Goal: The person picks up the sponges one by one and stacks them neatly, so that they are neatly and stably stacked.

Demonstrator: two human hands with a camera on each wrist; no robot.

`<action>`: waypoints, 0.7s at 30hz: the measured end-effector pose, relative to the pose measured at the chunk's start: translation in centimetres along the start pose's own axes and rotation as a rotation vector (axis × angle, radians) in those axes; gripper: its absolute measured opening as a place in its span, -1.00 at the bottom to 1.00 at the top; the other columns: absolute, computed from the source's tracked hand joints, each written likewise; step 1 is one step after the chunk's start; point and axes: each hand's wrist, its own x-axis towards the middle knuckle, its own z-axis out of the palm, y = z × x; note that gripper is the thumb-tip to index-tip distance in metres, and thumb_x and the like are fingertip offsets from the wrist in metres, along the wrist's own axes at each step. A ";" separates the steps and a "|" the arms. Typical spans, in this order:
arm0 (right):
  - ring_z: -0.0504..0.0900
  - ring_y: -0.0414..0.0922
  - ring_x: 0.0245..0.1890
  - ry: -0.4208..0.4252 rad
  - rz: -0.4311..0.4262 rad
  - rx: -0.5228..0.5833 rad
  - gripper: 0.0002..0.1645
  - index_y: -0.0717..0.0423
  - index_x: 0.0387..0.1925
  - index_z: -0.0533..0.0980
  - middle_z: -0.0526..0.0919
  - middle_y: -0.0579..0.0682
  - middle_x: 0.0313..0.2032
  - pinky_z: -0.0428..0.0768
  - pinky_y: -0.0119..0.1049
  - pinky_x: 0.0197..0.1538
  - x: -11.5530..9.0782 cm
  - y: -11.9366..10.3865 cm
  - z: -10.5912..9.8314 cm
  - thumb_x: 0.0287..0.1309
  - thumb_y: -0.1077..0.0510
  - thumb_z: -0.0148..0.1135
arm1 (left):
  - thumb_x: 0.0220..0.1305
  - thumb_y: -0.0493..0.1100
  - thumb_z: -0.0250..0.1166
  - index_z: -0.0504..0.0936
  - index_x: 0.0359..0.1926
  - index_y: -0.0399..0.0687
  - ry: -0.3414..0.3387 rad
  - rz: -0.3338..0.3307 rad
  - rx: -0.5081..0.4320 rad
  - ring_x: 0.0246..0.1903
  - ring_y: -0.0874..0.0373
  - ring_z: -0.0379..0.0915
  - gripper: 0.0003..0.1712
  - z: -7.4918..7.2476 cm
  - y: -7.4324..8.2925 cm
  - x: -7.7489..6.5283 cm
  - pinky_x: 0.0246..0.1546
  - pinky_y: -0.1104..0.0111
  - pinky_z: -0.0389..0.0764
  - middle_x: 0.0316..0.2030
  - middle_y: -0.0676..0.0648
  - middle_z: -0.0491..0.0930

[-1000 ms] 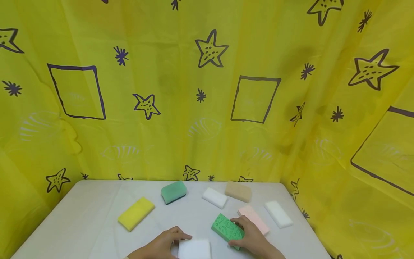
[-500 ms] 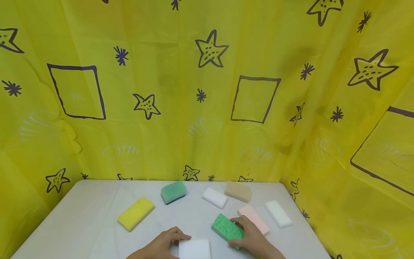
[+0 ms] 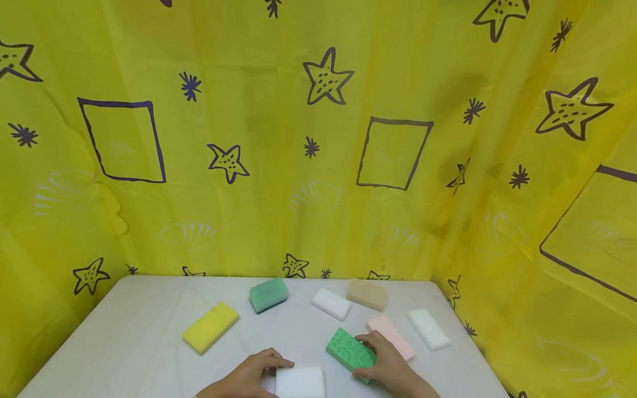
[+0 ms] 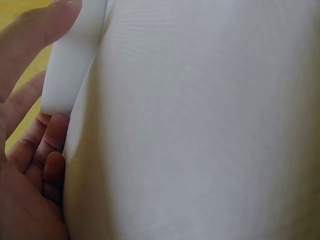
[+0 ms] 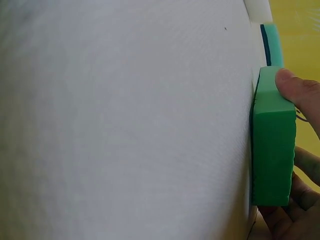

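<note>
At the near edge of the head view, my left hand [image 3: 249, 376] grips a white block-shaped sponge [image 3: 300, 382] by its left part. In the left wrist view the thumb lies along one side of that white sponge [image 4: 70, 70], with fingertips at its lower end. My right hand [image 3: 390, 365] holds a bright green patterned sponge [image 3: 348, 350] between thumb and fingers. The right wrist view shows this green sponge [image 5: 272, 155] lying flat against the white tabletop, the thumb on its end. A pink sponge [image 3: 388, 334] lies just behind the right hand.
Farther back on the white table [image 3: 149, 331] lie a yellow sponge [image 3: 211, 327], a darker green sponge [image 3: 269, 294], a smaller white sponge [image 3: 330, 303], a beige sponge [image 3: 367, 294] and another white sponge [image 3: 429, 329]. A yellow patterned curtain [image 3: 269, 210] encloses the back and sides.
The head view has shifted very slightly. Both hands keep their hold on the same sponges, and everything stays where it was.
</note>
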 end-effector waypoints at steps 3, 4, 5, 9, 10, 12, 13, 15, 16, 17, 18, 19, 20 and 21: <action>0.41 -0.31 -0.18 -0.002 0.002 0.003 -0.10 0.11 0.14 0.52 0.50 -0.17 -0.13 0.50 -0.34 -0.03 0.0 0.1 0.0 -0.23 -0.25 0.58 | 0.00 0.07 0.55 0.63 0.17 0.08 0.000 0.007 -0.003 -0.23 0.42 0.32 -0.33 0.0 -0.1 -0.1 -0.23 0.50 0.42 -0.16 0.25 0.47; 0.41 -0.31 -0.18 -0.003 0.004 0.004 -0.09 0.11 0.14 0.52 0.50 -0.17 -0.13 0.50 -0.34 -0.04 0.1 0.1 0.0 -0.23 -0.25 0.58 | 0.00 0.07 0.55 0.62 0.17 0.08 0.001 0.010 -0.004 -0.23 0.42 0.32 -0.33 0.0 -0.1 -0.1 -0.23 0.50 0.42 -0.16 0.25 0.47; 0.41 -0.31 -0.17 -0.006 0.009 0.005 -0.09 0.10 0.14 0.52 0.50 -0.18 -0.12 0.50 -0.35 -0.03 0.1 0.2 0.0 -0.23 -0.26 0.57 | 0.00 0.06 0.55 0.62 0.17 0.08 0.002 0.015 -0.003 -0.23 0.42 0.32 -0.34 0.0 -0.1 -0.1 -0.23 0.50 0.42 -0.16 0.25 0.47; 0.42 -0.28 -0.16 -0.018 0.026 0.000 -0.09 0.09 0.15 0.51 0.50 -0.18 -0.11 0.51 -0.33 -0.02 0.1 0.1 -0.1 -0.21 -0.27 0.56 | 0.00 0.04 0.56 0.62 0.18 0.08 0.001 0.020 -0.006 -0.23 0.42 0.31 -0.33 0.0 0.0 -0.1 -0.24 0.50 0.41 -0.17 0.24 0.47; 0.42 -0.28 -0.16 -0.022 0.028 -0.002 -0.09 0.09 0.15 0.51 0.50 -0.18 -0.10 0.51 -0.32 -0.03 0.1 0.1 -0.2 -0.21 -0.27 0.56 | 0.00 0.04 0.56 0.62 0.18 0.08 0.001 0.018 -0.007 -0.24 0.42 0.31 -0.34 0.0 0.0 -0.1 -0.25 0.50 0.40 -0.17 0.24 0.47; 0.43 -0.26 -0.15 -0.029 0.033 -0.002 -0.10 0.09 0.15 0.51 0.50 -0.18 -0.10 0.51 -0.31 -0.02 0.2 0.0 -0.2 -0.20 -0.27 0.56 | 0.00 0.05 0.56 0.62 0.17 0.09 0.001 0.009 -0.011 -0.24 0.41 0.31 -0.33 0.0 0.1 -0.1 -0.24 0.50 0.40 -0.17 0.24 0.47; 0.43 -0.26 -0.15 -0.032 0.034 -0.002 -0.10 0.09 0.15 0.51 0.50 -0.18 -0.10 0.51 -0.31 -0.02 0.2 0.0 -0.2 -0.20 -0.27 0.56 | 0.00 0.05 0.56 0.62 0.17 0.10 0.002 0.004 -0.013 -0.24 0.41 0.31 -0.33 0.0 0.1 -0.1 -0.24 0.50 0.40 -0.18 0.24 0.47; 0.43 -0.25 -0.14 -0.035 0.036 -0.001 -0.10 0.09 0.15 0.52 0.50 -0.17 -0.09 0.52 -0.30 -0.01 0.2 0.0 -0.2 -0.20 -0.27 0.56 | -0.01 0.06 0.56 0.63 0.17 0.12 0.003 -0.008 -0.016 -0.24 0.40 0.32 -0.34 0.0 0.1 -0.1 -0.24 0.50 0.41 -0.18 0.23 0.47; 0.43 -0.25 -0.14 -0.035 0.037 0.001 -0.10 0.08 0.15 0.52 0.50 -0.17 -0.09 0.52 -0.30 -0.01 0.2 0.1 -0.2 -0.20 -0.27 0.56 | -0.01 0.06 0.56 0.63 0.17 0.12 0.004 -0.014 -0.019 -0.24 0.40 0.32 -0.34 0.0 0.2 -0.1 -0.24 0.50 0.41 -0.18 0.23 0.47; 0.44 -0.25 -0.13 -0.034 0.036 -0.001 -0.10 0.08 0.15 0.52 0.51 -0.17 -0.09 0.52 -0.29 0.00 0.2 0.1 -0.2 -0.20 -0.28 0.56 | -0.02 0.07 0.56 0.63 0.17 0.13 0.005 -0.019 -0.021 -0.24 0.40 0.32 -0.34 0.0 0.2 -0.1 -0.24 0.49 0.41 -0.19 0.23 0.47; 0.43 -0.25 -0.13 -0.035 0.036 -0.001 -0.10 0.08 0.15 0.52 0.51 -0.17 -0.08 0.52 -0.29 0.00 0.2 0.1 -0.2 -0.20 -0.28 0.55 | -0.02 0.07 0.56 0.63 0.17 0.14 0.005 -0.023 -0.021 -0.24 0.40 0.32 -0.34 0.0 0.2 -0.2 -0.24 0.49 0.41 -0.19 0.24 0.47; 0.43 -0.25 -0.13 -0.036 0.036 0.000 -0.11 0.07 0.15 0.52 0.51 -0.17 -0.08 0.53 -0.29 0.00 0.3 0.1 -0.2 -0.20 -0.28 0.55 | -0.02 0.07 0.56 0.63 0.16 0.14 0.006 -0.023 -0.020 -0.24 0.40 0.32 -0.34 0.0 0.2 -0.2 -0.24 0.49 0.41 -0.19 0.24 0.47; 0.43 -0.25 -0.13 -0.037 0.037 0.000 -0.11 0.07 0.15 0.52 0.51 -0.17 -0.08 0.53 -0.29 0.00 0.3 0.1 -0.2 -0.20 -0.28 0.55 | -0.02 0.07 0.56 0.63 0.16 0.14 0.006 -0.022 -0.019 -0.24 0.39 0.32 -0.34 0.0 0.2 -0.2 -0.24 0.49 0.41 -0.19 0.23 0.47; 0.43 -0.25 -0.13 -0.039 0.038 0.000 -0.11 0.06 0.15 0.52 0.50 -0.17 -0.08 0.53 -0.29 0.00 0.3 0.2 -0.1 -0.20 -0.28 0.55 | -0.02 0.07 0.56 0.63 0.17 0.14 0.006 -0.020 -0.019 -0.24 0.39 0.32 -0.34 0.0 0.2 -0.2 -0.24 0.49 0.41 -0.19 0.24 0.47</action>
